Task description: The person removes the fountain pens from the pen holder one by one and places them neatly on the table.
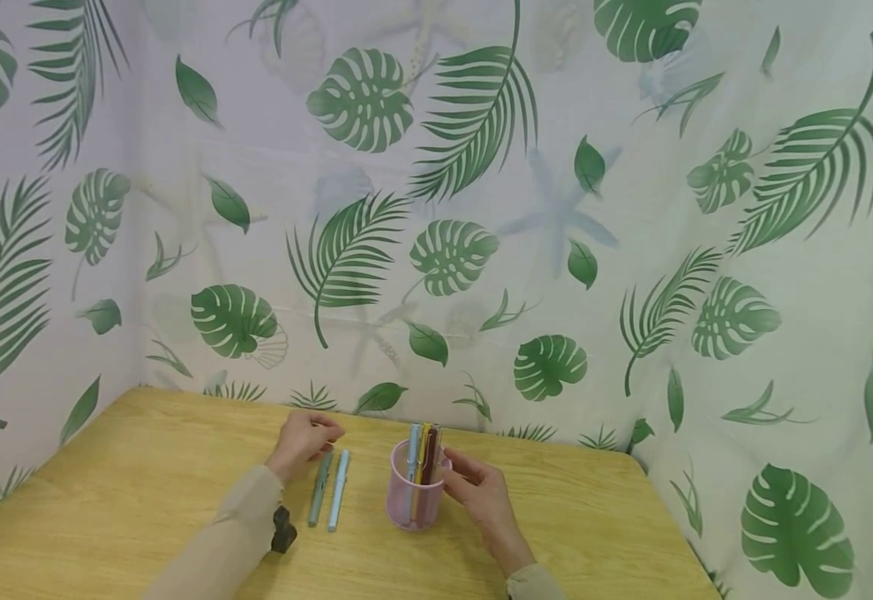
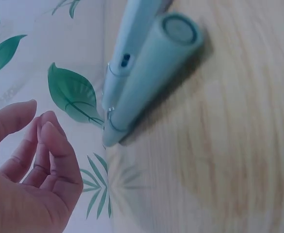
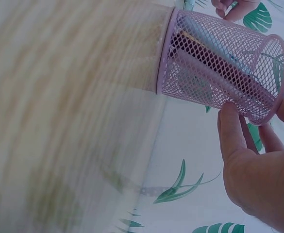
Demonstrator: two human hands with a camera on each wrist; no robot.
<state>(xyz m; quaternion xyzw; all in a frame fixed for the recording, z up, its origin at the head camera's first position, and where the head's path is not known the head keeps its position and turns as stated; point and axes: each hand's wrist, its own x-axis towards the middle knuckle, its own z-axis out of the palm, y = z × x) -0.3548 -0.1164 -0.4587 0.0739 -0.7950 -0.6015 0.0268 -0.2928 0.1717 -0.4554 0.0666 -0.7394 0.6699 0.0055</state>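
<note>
A pink mesh pen holder [image 1: 408, 498] stands on the wooden table [image 1: 143, 492] with several pens [image 1: 423, 450] upright in it. My right hand [image 1: 460, 473] holds it from the right; in the right wrist view the thumb [image 3: 229, 128] lies on the mesh of the holder [image 3: 214, 73] near the rim, with the fingers on the far side. To the left a grey-green pen [image 1: 320, 490] and a light blue pen [image 1: 338, 490] lie side by side. My left hand [image 1: 314, 433] hovers at their far ends with loosely curled fingers [image 2: 52, 145], clear of the grey-green pen [image 2: 151, 77].
Leaf-patterned curtains [image 1: 481, 250] close in the table at the back, left and right. The table's right edge [image 1: 676, 533] lies a hand's width beyond the holder. Bare wood shows at the front left.
</note>
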